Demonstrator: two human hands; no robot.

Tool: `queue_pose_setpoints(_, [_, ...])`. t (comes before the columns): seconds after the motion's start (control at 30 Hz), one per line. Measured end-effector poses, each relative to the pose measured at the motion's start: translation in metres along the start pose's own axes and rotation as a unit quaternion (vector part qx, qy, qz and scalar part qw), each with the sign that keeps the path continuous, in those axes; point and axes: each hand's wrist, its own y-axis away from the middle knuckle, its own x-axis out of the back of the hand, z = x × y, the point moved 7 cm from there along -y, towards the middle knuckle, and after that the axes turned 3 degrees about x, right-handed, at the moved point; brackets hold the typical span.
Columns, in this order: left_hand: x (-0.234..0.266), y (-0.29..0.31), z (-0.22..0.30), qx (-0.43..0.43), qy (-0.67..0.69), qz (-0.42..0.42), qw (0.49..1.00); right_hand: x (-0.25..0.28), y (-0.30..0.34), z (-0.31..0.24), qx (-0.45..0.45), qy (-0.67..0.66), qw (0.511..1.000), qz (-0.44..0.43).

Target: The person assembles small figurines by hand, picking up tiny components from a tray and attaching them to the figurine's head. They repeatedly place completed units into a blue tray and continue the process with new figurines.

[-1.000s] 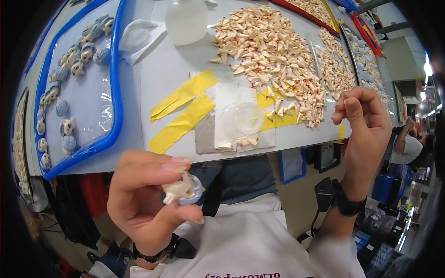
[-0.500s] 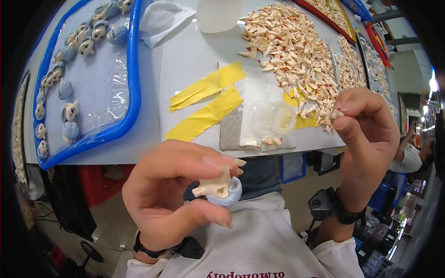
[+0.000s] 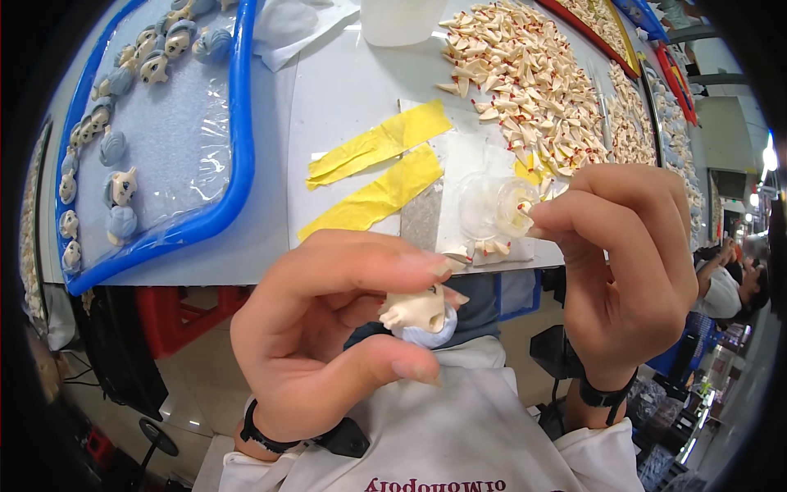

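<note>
Both hands have come closer to the camera than half a second ago, and the right hand (image 3: 627, 271) has left the pile and now sits nearer the left hand (image 3: 328, 344).

The left hand pinches a small figurine (image 3: 420, 315), cream on top and pale blue below, between the thumb and the first fingers, in the air in front of the table's near edge and above the white shirt (image 3: 459, 443). It seems held this way so the cream side faces the other hand. The right hand has its thumb and forefinger pressed together on a tiny cream piece (image 3: 525, 211) with a red tip; this piece is very small and I cannot make out its shape.

On the table, a clear dish (image 3: 492, 205) rests on a grey mat (image 3: 426, 217) near the front edge, with yellow tape (image 3: 373, 176) beside it, probably to keep the mat fixed. A few loose pieces lie at the mat's near edge. Behind it is a big pile (image 3: 525, 90) of cream pieces with red tips, within reach of the right hand. A blue tray (image 3: 234, 164) at the left side holds finished figurines in rows.

A white cup (image 3: 402, 20) at the far edge is cut off by the frame. The palms and the underside of the figurine are hidden.
</note>
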Motion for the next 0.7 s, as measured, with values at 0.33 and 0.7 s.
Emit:
queue_pose_setpoints(0.33, [-0.013, 0.002, 0.001, 0.026, 0.023, 0.001, 0.999, 0.005, 0.012, -0.011, -0.131, -0.256, 0.953, -0.098])
queue_pose_setpoints(0.7, [-0.007, 0.012, 0.007, -0.031, -0.109, -0.057, 0.992, 0.0, 0.02, -0.026, -0.098, -0.213, 0.972, -0.016])
